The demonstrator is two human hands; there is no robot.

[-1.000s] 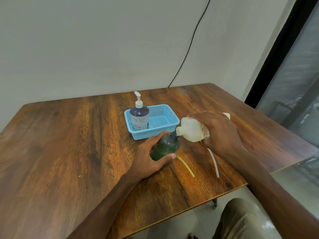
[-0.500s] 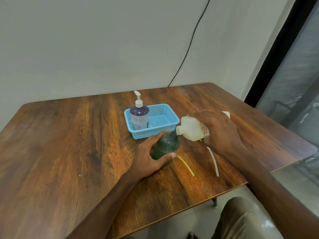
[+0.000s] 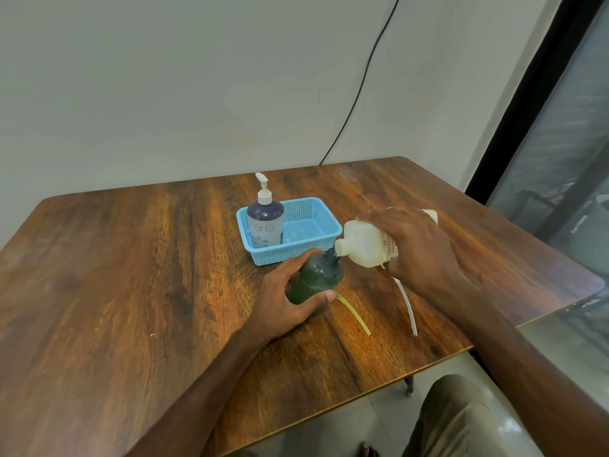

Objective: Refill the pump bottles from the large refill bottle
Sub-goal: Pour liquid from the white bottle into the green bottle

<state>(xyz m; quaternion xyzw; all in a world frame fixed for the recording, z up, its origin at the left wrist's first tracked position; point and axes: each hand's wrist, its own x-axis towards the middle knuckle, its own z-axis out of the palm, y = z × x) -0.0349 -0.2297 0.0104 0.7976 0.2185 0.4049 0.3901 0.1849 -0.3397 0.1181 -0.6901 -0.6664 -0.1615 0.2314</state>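
Near the middle of the tabletop [image 3: 131, 275], the left hand [image 3: 280, 301] wraps its fingers and thumb around a translucent green bottle [image 3: 313, 278], pump off, neck open. The right hand [image 3: 418, 249] grips a cream-white refill bottle [image 3: 362, 242], tipped nearly flat, its spout touching the green neck. Behind, toward the far edge, a purple pump bottle [image 3: 265, 222] stands upright in a blue basket [image 3: 316, 235].

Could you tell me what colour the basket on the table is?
Light blue basket, best seen in the head view.
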